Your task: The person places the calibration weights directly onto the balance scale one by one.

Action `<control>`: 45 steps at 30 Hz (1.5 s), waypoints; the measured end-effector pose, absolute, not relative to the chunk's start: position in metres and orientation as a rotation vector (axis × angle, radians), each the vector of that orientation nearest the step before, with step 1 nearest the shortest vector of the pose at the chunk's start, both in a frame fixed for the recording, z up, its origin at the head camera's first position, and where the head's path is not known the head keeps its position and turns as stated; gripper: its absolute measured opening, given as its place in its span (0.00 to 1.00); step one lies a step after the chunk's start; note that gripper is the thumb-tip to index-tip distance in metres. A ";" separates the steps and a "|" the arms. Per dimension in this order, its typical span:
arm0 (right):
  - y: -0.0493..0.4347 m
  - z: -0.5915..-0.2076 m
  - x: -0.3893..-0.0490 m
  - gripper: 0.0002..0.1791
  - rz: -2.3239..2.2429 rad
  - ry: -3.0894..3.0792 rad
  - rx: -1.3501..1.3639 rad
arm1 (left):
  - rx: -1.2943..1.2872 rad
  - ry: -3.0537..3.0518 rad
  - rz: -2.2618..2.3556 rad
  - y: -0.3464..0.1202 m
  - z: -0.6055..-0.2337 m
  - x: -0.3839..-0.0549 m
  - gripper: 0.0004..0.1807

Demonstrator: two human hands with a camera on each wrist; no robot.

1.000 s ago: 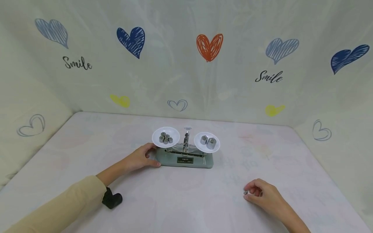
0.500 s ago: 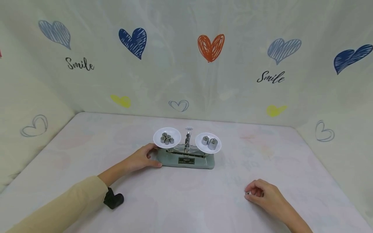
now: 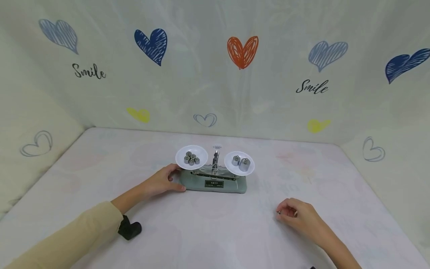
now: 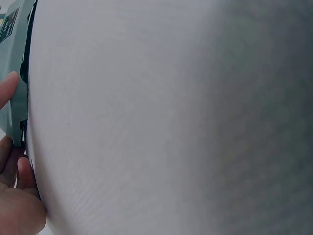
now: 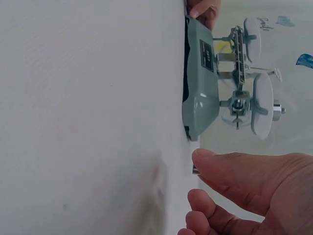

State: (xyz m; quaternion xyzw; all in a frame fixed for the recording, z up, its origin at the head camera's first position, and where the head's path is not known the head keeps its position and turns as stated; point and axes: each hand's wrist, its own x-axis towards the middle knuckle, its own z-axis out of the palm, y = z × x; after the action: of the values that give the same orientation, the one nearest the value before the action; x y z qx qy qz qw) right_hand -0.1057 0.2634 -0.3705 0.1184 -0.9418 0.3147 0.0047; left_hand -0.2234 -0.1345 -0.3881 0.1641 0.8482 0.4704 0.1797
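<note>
A grey-green balance scale (image 3: pixel 195 184) stands on the table in the head view. My left hand (image 3: pixel 162 182) grips the left end of its base, thumb in front and fingers around the end. Several small metal weights (image 3: pixel 191 161) sit clustered on the left white pan (image 3: pixel 202 152). Two larger weights (image 3: pixel 244 165) stand on the right white pan (image 3: pixel 231 170). Well to the right and nearer, my right hand (image 3: pixel 302 216) pinches a tiny metal weight (image 3: pixel 278 212) between thumb and fingers. In the right wrist view this small weight (image 5: pixel 195 170) is mostly hidden by the thumb.
A black object (image 3: pixel 129 228) lies or hangs at the left cuff; which, I cannot tell. The white table (image 3: pixel 215 231) extends around the scale. Behind it rises a pale cloth backdrop (image 3: pixel 201 86) printed with hearts and "Smile".
My right hand has moved slightly forward and left, toward the scale, with the small weight pinched. The left hand keeps its grip on the base, and the weights on the pans look the same.
</note>
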 end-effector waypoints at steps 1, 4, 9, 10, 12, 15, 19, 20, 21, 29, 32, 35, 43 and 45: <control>0.260 -0.368 -0.106 0.05 0.987 -2.945 0.378 | 0.465 2.396 1.331 -0.135 -0.388 -0.223 0.43; 0.251 -0.360 -0.109 0.05 0.980 -2.938 0.402 | 0.469 2.390 1.339 -0.135 -0.387 -0.223 0.42; 0.234 -0.348 -0.112 0.04 0.971 -2.931 0.452 | 0.488 2.392 1.342 -0.137 -0.388 -0.221 0.42; 0.230 -0.345 -0.113 0.04 0.967 -2.930 0.463 | 0.489 2.395 1.338 -0.137 -0.388 -0.221 0.42; 0.222 -0.339 -0.116 0.04 0.961 -2.921 0.484 | 0.484 2.398 1.334 -0.138 -0.388 -0.220 0.42; 0.211 -0.330 -0.119 0.05 0.943 -2.902 0.512 | 0.475 2.395 1.335 -0.138 -0.388 -0.219 0.42; 0.194 -0.318 -0.126 0.05 0.930 -2.895 0.533 | 0.478 2.393 1.348 -0.138 -0.387 -0.219 0.42; 0.190 -0.315 -0.128 0.05 0.932 -2.894 0.541 | 0.476 2.394 1.349 -0.138 -0.386 -0.219 0.41; 0.186 -0.312 -0.130 0.05 0.934 -2.897 0.552 | 0.475 2.395 1.347 -0.138 -0.386 -0.219 0.41; 0.153 -0.289 -0.145 0.05 0.952 -2.824 0.702 | 0.476 2.388 1.354 -0.137 -0.387 -0.221 0.42; 0.141 -0.282 -0.153 0.05 0.955 -2.804 0.731 | 0.473 2.386 1.359 -0.136 -0.387 -0.221 0.42; 0.130 -0.275 -0.160 0.04 0.947 -2.794 0.743 | 0.463 2.390 1.356 -0.136 -0.387 -0.221 0.42; 0.110 -0.254 -0.178 0.06 0.917 -2.790 0.727 | 0.466 2.399 1.352 -0.135 -0.388 -0.220 0.42; 0.105 -0.252 -0.183 0.07 0.916 -2.797 0.708 | 0.469 2.402 1.347 -0.135 -0.388 -0.220 0.41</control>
State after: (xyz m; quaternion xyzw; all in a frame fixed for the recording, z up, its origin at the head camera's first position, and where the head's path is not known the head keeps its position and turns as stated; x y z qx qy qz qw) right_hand -0.1829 0.1048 -0.2520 0.2334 -0.9225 0.3022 0.0571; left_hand -0.2203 -0.1354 -0.3878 0.1652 0.8470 0.4748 0.1730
